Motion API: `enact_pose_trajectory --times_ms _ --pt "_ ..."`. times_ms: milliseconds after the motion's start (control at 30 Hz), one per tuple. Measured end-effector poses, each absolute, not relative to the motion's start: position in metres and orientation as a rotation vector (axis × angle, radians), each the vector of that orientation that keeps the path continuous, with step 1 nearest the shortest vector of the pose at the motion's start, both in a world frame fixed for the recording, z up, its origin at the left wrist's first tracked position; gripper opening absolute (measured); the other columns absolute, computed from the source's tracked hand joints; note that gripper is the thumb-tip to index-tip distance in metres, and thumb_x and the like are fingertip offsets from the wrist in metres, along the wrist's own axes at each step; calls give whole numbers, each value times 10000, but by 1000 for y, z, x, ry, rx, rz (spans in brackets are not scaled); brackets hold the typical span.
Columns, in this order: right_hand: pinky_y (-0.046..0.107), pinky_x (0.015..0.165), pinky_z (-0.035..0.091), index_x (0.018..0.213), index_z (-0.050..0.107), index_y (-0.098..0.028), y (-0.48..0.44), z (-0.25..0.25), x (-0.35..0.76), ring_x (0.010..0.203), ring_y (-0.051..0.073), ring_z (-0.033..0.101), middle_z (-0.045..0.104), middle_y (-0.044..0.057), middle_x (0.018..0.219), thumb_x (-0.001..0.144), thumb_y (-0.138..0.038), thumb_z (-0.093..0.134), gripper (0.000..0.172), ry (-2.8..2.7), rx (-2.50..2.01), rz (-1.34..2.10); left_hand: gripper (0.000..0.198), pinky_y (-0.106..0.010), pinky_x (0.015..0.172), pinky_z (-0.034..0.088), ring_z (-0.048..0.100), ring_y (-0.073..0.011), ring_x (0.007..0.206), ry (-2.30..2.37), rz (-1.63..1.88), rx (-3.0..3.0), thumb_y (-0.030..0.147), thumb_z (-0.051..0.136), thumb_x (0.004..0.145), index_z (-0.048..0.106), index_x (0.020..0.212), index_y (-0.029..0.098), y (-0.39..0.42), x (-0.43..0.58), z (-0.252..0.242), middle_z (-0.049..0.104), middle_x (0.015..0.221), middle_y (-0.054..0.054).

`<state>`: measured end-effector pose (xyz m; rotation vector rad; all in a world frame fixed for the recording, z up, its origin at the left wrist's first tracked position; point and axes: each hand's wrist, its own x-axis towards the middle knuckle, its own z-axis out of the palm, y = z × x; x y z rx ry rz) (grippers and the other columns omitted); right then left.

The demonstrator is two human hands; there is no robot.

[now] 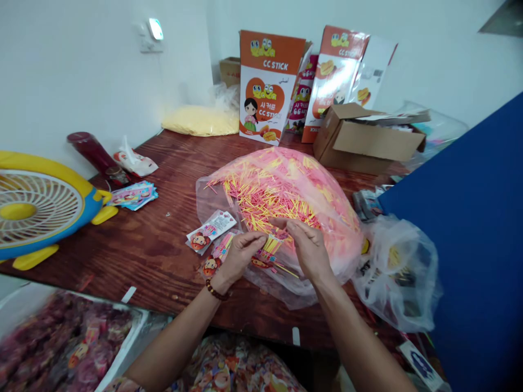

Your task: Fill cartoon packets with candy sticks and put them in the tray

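Two bare hands met over a dark red-brown wood-grain worktop (171,239), with a small, clear, flat plastic packet printed with a cartoon face (269,249) between them. The left hand (240,254), a beaded brown bracelet (216,291) at its wrist, pinched the packet by its upper left edge between thumb and fingertips. The packet lay just to the right of those fingertips and slightly below them, its long axis slanting from the printed face at lower left to the upper end at upper right, with thin yellow sticks showing along that line.

The right hand (309,246) was the nearer to that upper end, its forefinger reaching leftward just above it and its thumb bent close by; whether the fingertips pressed on anything could not be told. Directly beyond both hands rose a heap of thin pink and yellow sticks (272,196) in a large clear plastic bag (337,209), the loose sticks nearer to the right hand's fingers than to the left hand's. Beside the left hand rested a clear printed packet with pink and yellow sticks inside (223,249), next to a small stack of flat white-backed printed packets (212,230).
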<state>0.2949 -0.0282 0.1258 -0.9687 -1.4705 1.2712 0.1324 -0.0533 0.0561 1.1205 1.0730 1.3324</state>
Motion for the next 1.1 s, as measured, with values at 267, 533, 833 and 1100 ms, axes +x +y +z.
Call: enact_pose_trajectory --times_ms 267,533,833,1100 --pt "429 954 503 928 729 -233 -22 141 288 995 235 685 751 62 980 930 -419 546 261 -1291 -860 1091 287 -287 769 504 628 -175 796 1063 1398 1108 432 715 775 785 861 168 -48 129 67 740 860 -50" --pt "232 475 356 826 586 -240 -13 135 299 467 92 352 360 -67 590 920 -481 566 259 -1167 -835 1261 248 -277 793 491 609 -148 790 983 1543 992 412 768 743 790 820 178 -36 112 69 728 836 -29" --pt "243 552 320 728 672 -199 -23 98 276 556 98 385 447 -55 599 778 -357 706 169 -1599 -1048 1288 256 -280 796 498 616 -153 804 1026 1530 889 382 762 756 776 891 166 -48 113 72 728 866 -31" --pt "262 640 426 767 733 -184 -26 72 257 632 125 522 613 -17 662 724 -371 743 192 -1343 -1007 1558 284 -224 650 464 569 -103 664 1054 1278 940 357 802 719 718 884 142 -66 94 60 687 813 -8"
